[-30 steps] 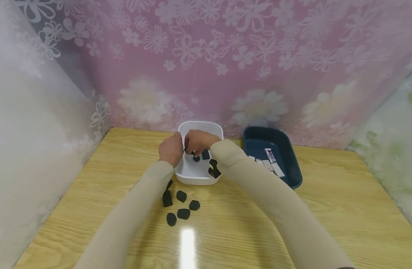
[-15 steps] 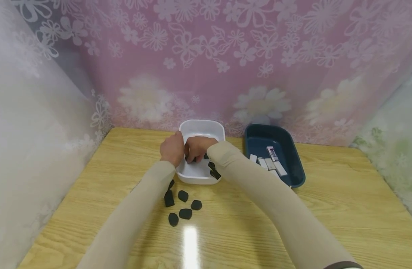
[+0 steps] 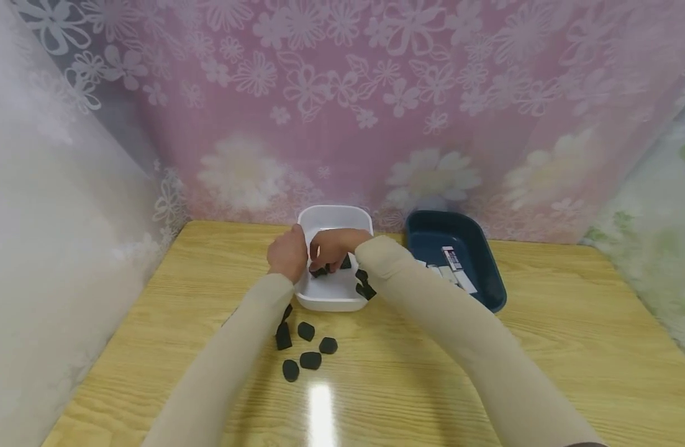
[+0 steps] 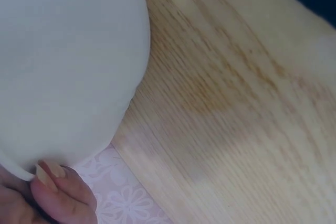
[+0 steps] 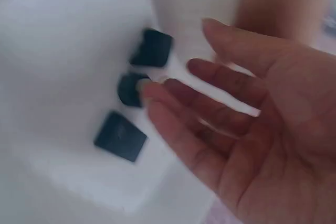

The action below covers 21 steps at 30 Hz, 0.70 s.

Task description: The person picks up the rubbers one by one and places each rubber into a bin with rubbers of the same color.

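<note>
At the left wall of a white plastic tub [image 3: 328,305], my left hand [image 3: 288,254] grips the rim; the left wrist view shows its thumb and fingers [image 4: 63,198] pinching that edge. Inside the tub is my right hand [image 3: 335,245], fingers loosely bent and spread. In the right wrist view, flat black pieces lie on the tub floor: an angular one [image 5: 155,48], a rounder one [image 5: 128,90] and a four-sided one [image 5: 121,136]. A fingertip overlaps the rounder piece; whether it touches is unclear. More dark shapes [image 3: 366,287] show by the tub's right edge, partly hidden by my sleeve.
Several black pieces [image 3: 310,360] lie on the wooden table [image 3: 409,391] in front of the tub, some partly behind my left sleeve. To the right stands a dark blue tub [image 3: 490,273] holding several small white boxes [image 3: 464,281]. A pink floral curtain [image 3: 342,136] hangs behind.
My right hand dipped lower in the white tub, then lifted slightly as its fingers loosened, uncovering black pieces beneath. My left hand keeps its hold on the rim.
</note>
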### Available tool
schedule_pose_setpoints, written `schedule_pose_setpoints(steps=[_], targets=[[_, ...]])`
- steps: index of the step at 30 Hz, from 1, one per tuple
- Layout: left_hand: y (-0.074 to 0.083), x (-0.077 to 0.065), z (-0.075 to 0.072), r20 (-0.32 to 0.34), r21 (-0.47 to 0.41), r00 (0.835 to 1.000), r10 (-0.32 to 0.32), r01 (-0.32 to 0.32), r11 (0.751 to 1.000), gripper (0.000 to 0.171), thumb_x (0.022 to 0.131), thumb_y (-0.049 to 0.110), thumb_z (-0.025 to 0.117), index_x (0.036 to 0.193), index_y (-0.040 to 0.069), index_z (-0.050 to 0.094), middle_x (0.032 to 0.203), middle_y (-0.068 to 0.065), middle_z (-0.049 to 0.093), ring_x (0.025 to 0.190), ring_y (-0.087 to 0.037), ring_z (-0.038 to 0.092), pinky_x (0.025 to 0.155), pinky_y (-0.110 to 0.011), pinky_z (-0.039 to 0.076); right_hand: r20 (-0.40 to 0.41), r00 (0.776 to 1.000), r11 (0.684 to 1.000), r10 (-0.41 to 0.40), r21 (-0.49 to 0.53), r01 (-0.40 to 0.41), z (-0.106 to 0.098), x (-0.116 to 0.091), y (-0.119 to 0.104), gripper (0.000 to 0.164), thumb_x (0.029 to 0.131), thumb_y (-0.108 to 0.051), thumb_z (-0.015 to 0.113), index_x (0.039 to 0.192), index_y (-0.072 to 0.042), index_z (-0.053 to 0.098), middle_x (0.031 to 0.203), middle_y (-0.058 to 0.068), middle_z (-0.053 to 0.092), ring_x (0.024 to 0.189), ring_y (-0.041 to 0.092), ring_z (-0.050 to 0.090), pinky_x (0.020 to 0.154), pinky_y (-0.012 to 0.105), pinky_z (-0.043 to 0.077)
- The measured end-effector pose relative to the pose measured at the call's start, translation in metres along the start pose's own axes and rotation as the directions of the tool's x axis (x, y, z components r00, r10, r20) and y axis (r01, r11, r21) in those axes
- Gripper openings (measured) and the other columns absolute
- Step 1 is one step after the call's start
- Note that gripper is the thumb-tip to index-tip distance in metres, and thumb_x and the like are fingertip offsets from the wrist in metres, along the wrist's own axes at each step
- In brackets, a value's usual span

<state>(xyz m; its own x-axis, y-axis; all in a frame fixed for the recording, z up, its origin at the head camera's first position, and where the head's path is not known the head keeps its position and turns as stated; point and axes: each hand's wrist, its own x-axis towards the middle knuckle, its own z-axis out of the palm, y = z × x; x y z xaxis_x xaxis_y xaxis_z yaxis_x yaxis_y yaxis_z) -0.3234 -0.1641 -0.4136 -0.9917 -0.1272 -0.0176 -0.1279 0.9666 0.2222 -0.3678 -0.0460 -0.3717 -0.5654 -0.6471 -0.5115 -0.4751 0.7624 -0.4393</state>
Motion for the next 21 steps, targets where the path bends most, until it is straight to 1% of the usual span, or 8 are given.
schedule_pose_setpoints(steps=[3,5,8,12,14,16,18,21], targets=[[0.001,-0.001,0.000,0.011,0.005,1.000,-0.002,0.002,1.000,0.019,0.097,0.013,0.052,0.110,-0.001,0.049,0.094,-0.017,0.064,0.083,-0.033,0.066,0.065,-0.043,0.054,-0.093,0.993,0.997,-0.078,-0.007,0.077,-0.008,-0.019,0.010,0.028,0.096,-0.024,0.059,0.118,-0.006,0.063,0.108,0.007,0.064,0.093,0.025,0.065,0.079,0.030,0.050],[0.001,-0.001,-0.001,0.024,0.006,1.000,-0.002,0.002,1.000,0.020,0.098,0.012,0.049,0.113,-0.001,0.048,0.095,-0.018,0.064,0.083,-0.032,0.066,0.067,-0.043,0.054,-0.202,0.973,0.993,-0.114,-0.014,0.113,-0.011,-0.034,0.018,0.025,0.097,-0.022,0.057,0.115,-0.006,0.064,0.108,0.007,0.064,0.096,0.023,0.063,0.082,0.032,0.049],[0.001,-0.003,-0.002,0.040,0.014,0.999,0.000,-0.001,1.000,0.023,0.099,0.012,0.047,0.117,-0.002,0.047,0.096,-0.018,0.063,0.082,-0.032,0.066,0.067,-0.042,0.054,-0.366,0.925,0.993,-0.098,0.019,0.112,-0.011,-0.057,0.029,0.023,0.097,-0.018,0.056,0.114,-0.006,0.065,0.110,0.007,0.064,0.101,0.023,0.059,0.087,0.036,0.047],[0.001,-0.004,-0.002,0.042,0.017,0.999,0.008,-0.009,1.000,0.024,0.099,0.012,0.048,0.118,-0.003,0.047,0.095,-0.018,0.063,0.079,-0.032,0.066,0.066,-0.042,0.054,-0.526,0.850,0.993,0.008,0.104,0.055,-0.002,-0.079,0.043,0.028,0.097,-0.016,0.055,0.121,-0.004,0.061,0.117,0.012,0.059,0.105,0.026,0.055,0.090,0.040,0.046],[0.002,-0.005,-0.003,0.039,0.017,0.999,0.008,-0.009,1.000,0.025,0.098,0.011,0.048,0.118,-0.003,0.047,0.094,-0.019,0.063,0.079,-0.032,0.066,0.066,-0.042,0.054,-0.570,0.819,0.990,0.065,0.139,0.018,0.004,-0.084,0.050,0.033,0.097,-0.017,0.053,0.126,-0.003,0.056,0.121,0.015,0.056,0.108,0.028,0.053,0.092,0.041,0.044],[0.002,-0.005,-0.003,0.042,0.011,0.999,0.007,-0.008,1.000,0.025,0.098,0.011,0.048,0.119,-0.004,0.046,0.095,-0.019,0.063,0.079,-0.032,0.066,0.066,-0.043,0.054,-0.593,0.798,0.986,0.107,0.164,-0.011,0.011,-0.084,0.056,0.039,0.097,-0.019,0.053,0.132,-0.001,0.050,0.125,0.018,0.053,0.111,0.029,0.051,0.094,0.043,0.043],[0.002,-0.005,-0.004,0.042,0.005,0.999,0.002,-0.002,1.000,0.025,0.098,0.011,0.048,0.119,-0.003,0.047,0.095,-0.019,0.063,0.081,-0.033,0.066,0.067,-0.043,0.054,-0.592,0.793,0.979,0.141,0.203,-0.023,0.017,-0.080,0.063,0.043,0.097,-0.019,0.053,0.133,0.003,0.046,0.124,0.021,0.053,0.109,0.031,0.053,0.092,0.044,0.044],[0.003,-0.006,-0.005,0.047,-0.007,0.999,-0.005,0.005,1.000,0.025,0.098,0.011,0.048,0.119,-0.003,0.046,0.096,-0.020,0.063,0.082,-0.033,0.066,0.069,-0.044,0.054,-0.580,0.800,0.972,0.156,0.234,-0.019,0.026,-0.073,0.071,0.041,0.097,-0.017,0.052,0.131,0.005,0.046,0.116,0.021,0.057,0.101,0.030,0.058,0.085,0.043,0.049]])
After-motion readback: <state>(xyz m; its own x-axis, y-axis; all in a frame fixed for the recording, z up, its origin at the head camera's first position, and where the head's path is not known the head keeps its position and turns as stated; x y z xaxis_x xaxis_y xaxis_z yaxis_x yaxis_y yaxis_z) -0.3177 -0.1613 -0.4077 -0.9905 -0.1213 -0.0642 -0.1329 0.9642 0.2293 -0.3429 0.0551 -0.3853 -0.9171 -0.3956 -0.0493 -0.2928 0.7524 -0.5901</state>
